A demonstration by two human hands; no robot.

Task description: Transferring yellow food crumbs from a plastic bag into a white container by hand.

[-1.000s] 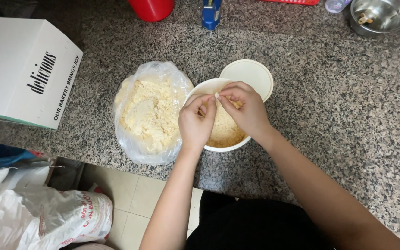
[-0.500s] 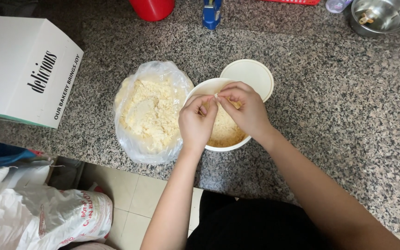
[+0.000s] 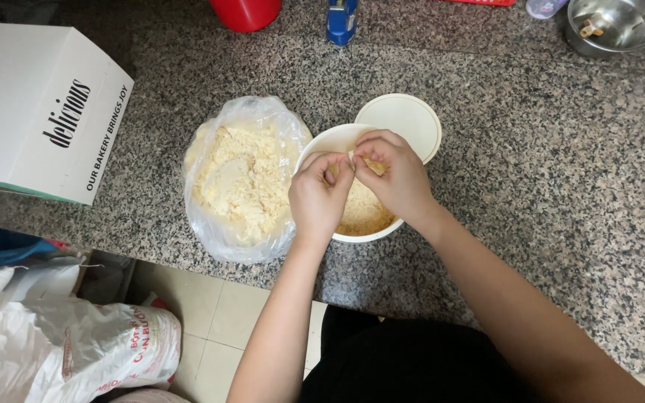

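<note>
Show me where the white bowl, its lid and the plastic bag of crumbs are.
white bowl point(image 3: 321, 143), head view, bare upper-left rim.
lid point(image 3: 404, 119), head view, middle of its flat top.
plastic bag of crumbs point(image 3: 240, 183), head view, on the pale crumbs inside.

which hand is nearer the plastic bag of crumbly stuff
Left. The left hand sits over the white bowl right beside the plastic bag; the right hand is farther, toward the lid.

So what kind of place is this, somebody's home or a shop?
Most likely a home kitchen, though I can't be sure. The hands work over a white bowl of pale crumbly food on a speckled granite counter, beside a clear bag of the same, with a steel bowl at the back.
</note>
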